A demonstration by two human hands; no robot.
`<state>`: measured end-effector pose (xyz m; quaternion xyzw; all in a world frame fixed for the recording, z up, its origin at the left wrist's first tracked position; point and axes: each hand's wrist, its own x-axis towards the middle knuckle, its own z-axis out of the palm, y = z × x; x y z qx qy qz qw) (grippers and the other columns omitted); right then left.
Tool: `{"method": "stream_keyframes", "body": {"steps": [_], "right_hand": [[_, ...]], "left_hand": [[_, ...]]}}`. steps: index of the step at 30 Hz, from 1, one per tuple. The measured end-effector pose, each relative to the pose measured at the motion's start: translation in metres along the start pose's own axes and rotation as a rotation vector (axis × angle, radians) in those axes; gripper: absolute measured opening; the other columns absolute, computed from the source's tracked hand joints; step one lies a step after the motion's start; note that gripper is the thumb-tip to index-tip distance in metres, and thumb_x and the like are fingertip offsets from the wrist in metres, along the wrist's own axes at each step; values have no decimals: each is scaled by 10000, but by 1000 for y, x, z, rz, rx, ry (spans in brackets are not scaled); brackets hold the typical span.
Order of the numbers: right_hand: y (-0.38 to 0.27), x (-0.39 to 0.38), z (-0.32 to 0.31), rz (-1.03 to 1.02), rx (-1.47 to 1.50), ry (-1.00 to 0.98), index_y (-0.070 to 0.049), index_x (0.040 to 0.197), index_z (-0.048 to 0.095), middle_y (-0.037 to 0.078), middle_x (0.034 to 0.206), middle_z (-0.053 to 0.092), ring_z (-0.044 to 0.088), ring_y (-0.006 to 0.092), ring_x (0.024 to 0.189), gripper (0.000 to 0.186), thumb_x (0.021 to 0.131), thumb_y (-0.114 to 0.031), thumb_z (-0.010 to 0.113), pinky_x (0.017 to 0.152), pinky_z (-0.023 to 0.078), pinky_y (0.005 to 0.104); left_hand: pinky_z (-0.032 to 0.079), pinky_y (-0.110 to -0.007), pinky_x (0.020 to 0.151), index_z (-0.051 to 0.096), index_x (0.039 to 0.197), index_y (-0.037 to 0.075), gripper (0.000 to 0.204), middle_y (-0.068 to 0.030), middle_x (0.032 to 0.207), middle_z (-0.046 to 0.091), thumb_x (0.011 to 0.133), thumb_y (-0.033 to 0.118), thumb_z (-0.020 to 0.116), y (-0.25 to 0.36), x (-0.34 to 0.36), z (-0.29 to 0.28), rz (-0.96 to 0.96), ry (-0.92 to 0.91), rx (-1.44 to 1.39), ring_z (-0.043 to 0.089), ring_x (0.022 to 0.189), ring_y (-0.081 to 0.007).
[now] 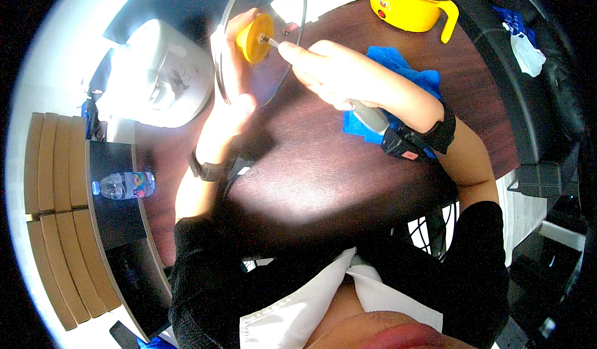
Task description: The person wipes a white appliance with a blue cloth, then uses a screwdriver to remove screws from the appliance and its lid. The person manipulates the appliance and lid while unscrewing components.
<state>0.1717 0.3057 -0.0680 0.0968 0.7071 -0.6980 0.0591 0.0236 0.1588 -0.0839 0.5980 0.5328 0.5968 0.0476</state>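
My left hand [235, 97] holds up a round glass lid [301, 22] with a dark rim, its fingers closed around the lid's yellow knob [255, 49]. The lid is tilted nearly on edge above the table. My right hand [323, 69] grips a screwdriver [369, 118], whose grey handle sticks out below the palm. Its metal shaft meets the small metal fitting at the knob's centre. Whether the tip sits in a screw slot is too small to tell. Below my right forearm, a blue cloth [390, 57] lies crumpled on the table.
On the brown table [323, 175], a yellow pot [404, 14] with a handle stands at the far right. A white rounded appliance [180, 69] is at left. A water bottle [127, 185] lies by the left edge, near stacked brown boxes [62, 218]. Black seating [497, 69] borders the right.
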Motion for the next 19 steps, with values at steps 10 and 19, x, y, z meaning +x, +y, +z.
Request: {"method": "stream_keyframes", "body": {"steps": [10, 19], "right_hand": [[-9, -14, 9, 139, 505, -330, -174, 644, 379, -99, 504, 254, 195, 25, 365, 565, 983, -626, 375, 335, 191, 224], [0, -6, 14, 153, 635, -418, -169, 653, 359, -96, 508, 235, 186, 40, 360, 581, 972, -654, 355, 324, 175, 233]], "left_hand": [[382, -439, 1075, 407, 1378, 44, 949, -197, 1355, 473, 707, 646, 703, -4, -2, 7, 301, 47, 131, 484, 1261, -308], [368, -517, 1096, 404, 1388, 76, 707, -181, 1399, 440, 862, 492, 626, -14, 11, 3, 333, -25, 64, 465, 1299, -348]]}}
